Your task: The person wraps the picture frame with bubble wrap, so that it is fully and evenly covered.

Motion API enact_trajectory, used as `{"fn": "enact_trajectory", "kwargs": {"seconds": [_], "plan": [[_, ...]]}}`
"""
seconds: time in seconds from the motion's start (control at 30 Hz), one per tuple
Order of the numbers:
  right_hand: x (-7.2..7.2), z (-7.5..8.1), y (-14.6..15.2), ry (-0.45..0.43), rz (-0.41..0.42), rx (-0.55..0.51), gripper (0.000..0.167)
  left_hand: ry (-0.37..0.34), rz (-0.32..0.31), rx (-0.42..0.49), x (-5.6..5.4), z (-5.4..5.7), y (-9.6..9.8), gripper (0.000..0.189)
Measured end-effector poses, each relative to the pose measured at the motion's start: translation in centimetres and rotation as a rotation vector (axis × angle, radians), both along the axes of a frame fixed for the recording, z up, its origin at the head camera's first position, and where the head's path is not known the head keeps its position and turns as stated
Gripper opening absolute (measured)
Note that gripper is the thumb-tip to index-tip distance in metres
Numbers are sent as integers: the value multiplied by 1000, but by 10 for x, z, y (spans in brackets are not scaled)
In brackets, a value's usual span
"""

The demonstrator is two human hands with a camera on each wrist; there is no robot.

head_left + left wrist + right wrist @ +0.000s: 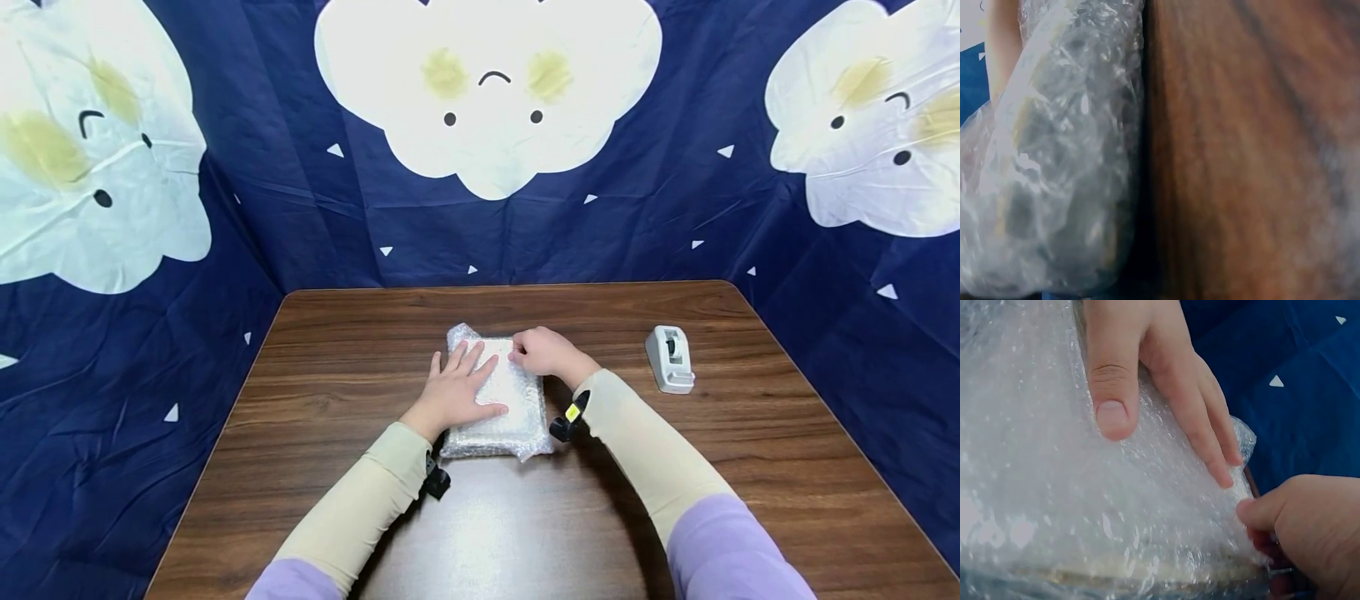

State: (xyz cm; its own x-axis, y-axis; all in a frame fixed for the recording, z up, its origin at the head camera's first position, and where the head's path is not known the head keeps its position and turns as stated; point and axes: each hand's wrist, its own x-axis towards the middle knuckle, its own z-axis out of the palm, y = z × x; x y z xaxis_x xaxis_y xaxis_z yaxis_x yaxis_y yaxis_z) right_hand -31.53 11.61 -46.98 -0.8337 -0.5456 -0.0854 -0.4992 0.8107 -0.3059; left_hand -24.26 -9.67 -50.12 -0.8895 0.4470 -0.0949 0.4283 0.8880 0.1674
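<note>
A flat rectangular package in clear bubble wrap (517, 404) lies on the table in the head view; what is inside is hidden by the wrap. Across its left part, my left hand (453, 395) presses down with fingers spread and straight. At the far right corner, my right hand (551, 353) has its fingers curled. The right wrist view shows that thumb and the fingers pinching the edge of the bubble wrap (1035, 462). A loose flap of wrap sticks up past the far left corner. The left wrist view shows the thick, puffy near side of the wrap (1072, 150).
A white tape dispenser (671, 360) stands on the table, right of the package. The brown wood-grain table (337, 350) ends at a dark blue curtain (285, 167) with white clouds, which hangs at the back and on both sides.
</note>
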Motion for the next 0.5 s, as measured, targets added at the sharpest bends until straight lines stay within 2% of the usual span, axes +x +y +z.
{"fn": "enact_trajectory", "kwargs": {"seconds": [0.2, 0.37, 0.5], "plan": [[2, 2, -6, 11, -118, 207, 33, 5, -2, -15, 0, 2, 0, 95], [4, 3, -8, -44, -224, 250, 38, 15, -1, -33, 0, 2, 0, 96], [4, 6, -6, -104, -311, 258, 58, 10, -3, -36, 0, 2, 0, 96]]}}
